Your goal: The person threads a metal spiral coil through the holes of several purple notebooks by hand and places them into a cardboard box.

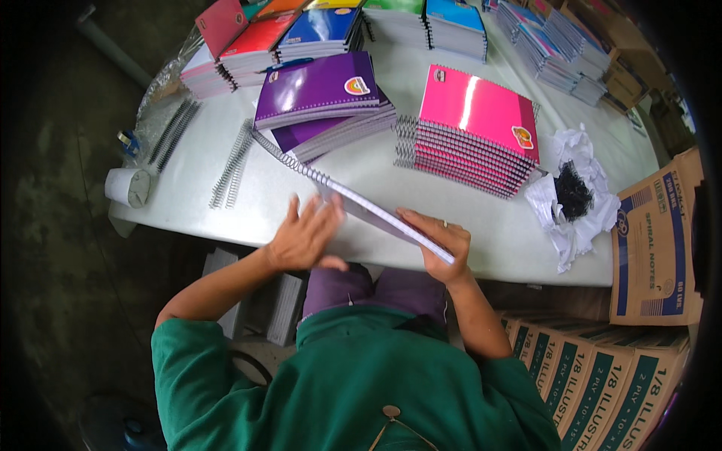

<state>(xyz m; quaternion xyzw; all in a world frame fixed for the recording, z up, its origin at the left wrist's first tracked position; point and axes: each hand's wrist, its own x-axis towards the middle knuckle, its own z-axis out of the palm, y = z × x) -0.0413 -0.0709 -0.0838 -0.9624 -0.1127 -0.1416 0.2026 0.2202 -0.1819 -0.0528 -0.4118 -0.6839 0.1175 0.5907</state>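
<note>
My right hand (445, 244) grips the near end of a notebook (391, 216), thumb on one side and fingers on the other. The notebook is tilted on edge with its punched spine facing up. From the spine's far left end sticks out a wire coil (289, 159), partly threaded through the holes. Close beside that end is my left hand (304, 237), its fingers spread and slightly blurred; whether a fingertip touches the coil I cannot tell. Beyond lie purple notebooks (320, 84) in a skewed pile. A tall stack of pink spiral notebooks (477, 109) stands to their right.
Loose wire coils (232, 169) lie at left, with more coils (174, 134) near a white roll (128, 186). Crumpled white paper (560, 233) holds dark wire scraps (573, 189). Colored notebook stacks (323, 26) line the back. Cardboard boxes (594, 376) stand at lower right.
</note>
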